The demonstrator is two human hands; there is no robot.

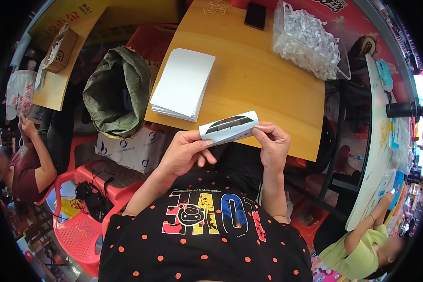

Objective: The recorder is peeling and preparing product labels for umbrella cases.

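Observation:
Between my two hands is a curved sheet of pale printed paper (243, 121) with a picture of a dark umbrella on it. My left hand (189, 149) pinches its left end between thumb and fingers, the lower fingers loosely bent. At the other end my right hand (271, 140) grips the lower right corner, thumb on the front. The paper is held above the near edge of the wooden table (249, 66), in front of my body. Just beyond my left hand a stack of white sheets (183, 84) lies on the table.
A clear bin of shredded white strips (310, 42) stands at the table's far right, beside a black phone (255, 16) and rubber bands (217, 6). Left of the table are a green woven sack (96, 94) and a red plastic chair (77, 235). People sit on both sides.

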